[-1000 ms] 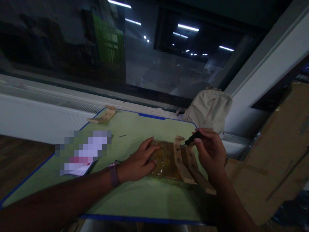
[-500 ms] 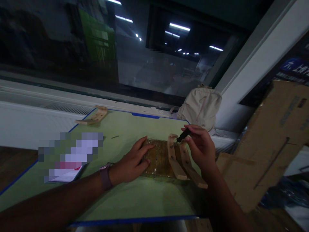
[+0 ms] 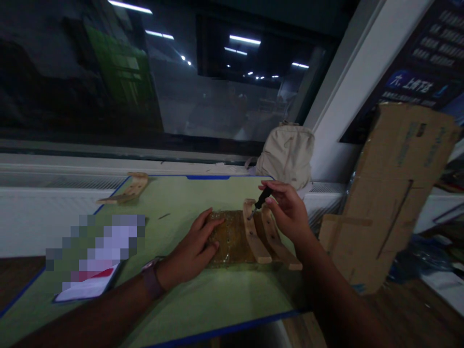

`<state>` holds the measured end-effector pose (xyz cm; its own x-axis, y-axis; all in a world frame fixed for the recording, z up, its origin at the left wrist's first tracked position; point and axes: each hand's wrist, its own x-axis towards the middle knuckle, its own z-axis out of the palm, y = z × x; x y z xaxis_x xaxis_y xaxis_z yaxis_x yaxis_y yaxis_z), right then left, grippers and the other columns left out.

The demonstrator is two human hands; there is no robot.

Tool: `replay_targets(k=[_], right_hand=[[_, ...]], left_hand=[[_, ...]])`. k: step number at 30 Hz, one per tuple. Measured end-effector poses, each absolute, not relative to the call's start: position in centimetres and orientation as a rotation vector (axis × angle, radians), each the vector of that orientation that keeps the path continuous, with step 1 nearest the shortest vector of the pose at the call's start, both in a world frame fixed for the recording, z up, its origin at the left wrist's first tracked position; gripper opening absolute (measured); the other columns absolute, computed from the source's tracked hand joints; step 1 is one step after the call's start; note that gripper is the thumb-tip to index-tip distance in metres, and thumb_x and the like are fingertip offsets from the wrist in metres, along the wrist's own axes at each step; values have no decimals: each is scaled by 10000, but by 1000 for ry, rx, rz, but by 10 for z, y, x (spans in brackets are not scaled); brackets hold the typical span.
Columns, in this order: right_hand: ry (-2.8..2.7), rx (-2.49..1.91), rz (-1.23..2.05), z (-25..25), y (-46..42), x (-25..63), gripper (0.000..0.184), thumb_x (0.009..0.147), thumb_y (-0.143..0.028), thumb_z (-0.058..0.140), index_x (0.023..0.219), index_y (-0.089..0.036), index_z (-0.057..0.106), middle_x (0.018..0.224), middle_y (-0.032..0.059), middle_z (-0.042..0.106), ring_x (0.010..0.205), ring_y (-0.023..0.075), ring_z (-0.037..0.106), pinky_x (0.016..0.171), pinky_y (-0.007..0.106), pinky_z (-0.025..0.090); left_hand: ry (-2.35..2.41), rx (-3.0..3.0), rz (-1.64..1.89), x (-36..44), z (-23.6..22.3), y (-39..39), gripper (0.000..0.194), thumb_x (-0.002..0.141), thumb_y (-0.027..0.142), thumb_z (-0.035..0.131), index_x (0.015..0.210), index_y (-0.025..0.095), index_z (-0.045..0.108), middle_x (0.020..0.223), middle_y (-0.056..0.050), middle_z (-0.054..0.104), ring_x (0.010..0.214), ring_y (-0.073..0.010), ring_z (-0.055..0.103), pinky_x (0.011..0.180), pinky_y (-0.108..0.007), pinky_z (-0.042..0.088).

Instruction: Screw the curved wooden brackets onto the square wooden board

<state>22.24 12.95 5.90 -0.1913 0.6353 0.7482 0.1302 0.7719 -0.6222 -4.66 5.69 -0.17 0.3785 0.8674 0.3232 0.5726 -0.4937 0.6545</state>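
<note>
In the head view, my right hand [image 3: 290, 210] grips the black handle of a screwdriver [image 3: 263, 197]. The tool is tilted, and its tip meets a curved wooden piece [image 3: 256, 246] near a hole in its upper part. A second curved wooden piece [image 3: 277, 241] lies just to the right, close to my right wrist. Both rest on a brown block wrapped in clear, shiny tape [image 3: 235, 241]. My left hand [image 3: 192, 249] lies on the block's left end with its fingers spread.
The green table [image 3: 174, 193] has a blue edge. Another curved wooden piece [image 3: 132, 188] sits at its far left corner, and a partly pixelated phone-like device [image 3: 90, 285] lies at the left. A beige backpack [image 3: 286, 152] stands by the window; cardboard [image 3: 395, 193] leans at the right.
The whole view has shifted, so the scene sits slightly further left. My left hand stays on the block, and the screwdriver stays at the same wooden piece.
</note>
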Motion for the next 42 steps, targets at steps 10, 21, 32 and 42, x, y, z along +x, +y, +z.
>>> replay_targets(k=[10, 21, 32, 42], right_hand=[[-1623, -690, 344, 53, 128, 219, 249, 853, -280, 755, 1070, -293, 632, 990, 20, 648, 893, 171, 671, 807, 330, 591], [-1591, -641, 428, 60, 119, 211, 182, 888, -278, 719, 1055, -277, 647, 970, 22, 691, 889, 166, 698, 792, 331, 588], [-1685, -542, 723, 63, 121, 209, 186, 977, -362, 591, 1149, -305, 629, 1142, 49, 703, 1054, 189, 708, 899, 384, 586], [-1688, -671, 291, 62, 122, 213, 199, 877, -295, 715, 1054, -278, 625, 954, 35, 629, 931, 195, 635, 828, 374, 561]], left_hand=[[1244, 2184, 886, -47, 2, 56, 475, 972, 246, 438, 1446, 219, 453, 1641, -131, 190, 1529, -328, 220, 1218, -543, 268], [1263, 2193, 821, -49, 7, 54, 472, 985, 213, 428, 1456, 243, 425, 1648, -130, 163, 1536, -328, 197, 1216, -578, 254], [1273, 2223, 879, -50, 0, 56, 427, 1019, 271, 401, 1442, 253, 462, 1645, -111, 200, 1520, -330, 245, 1208, -556, 294], [1276, 2205, 841, -49, 7, 55, 434, 1009, 272, 405, 1440, 246, 446, 1645, -111, 187, 1530, -323, 220, 1220, -558, 264]])
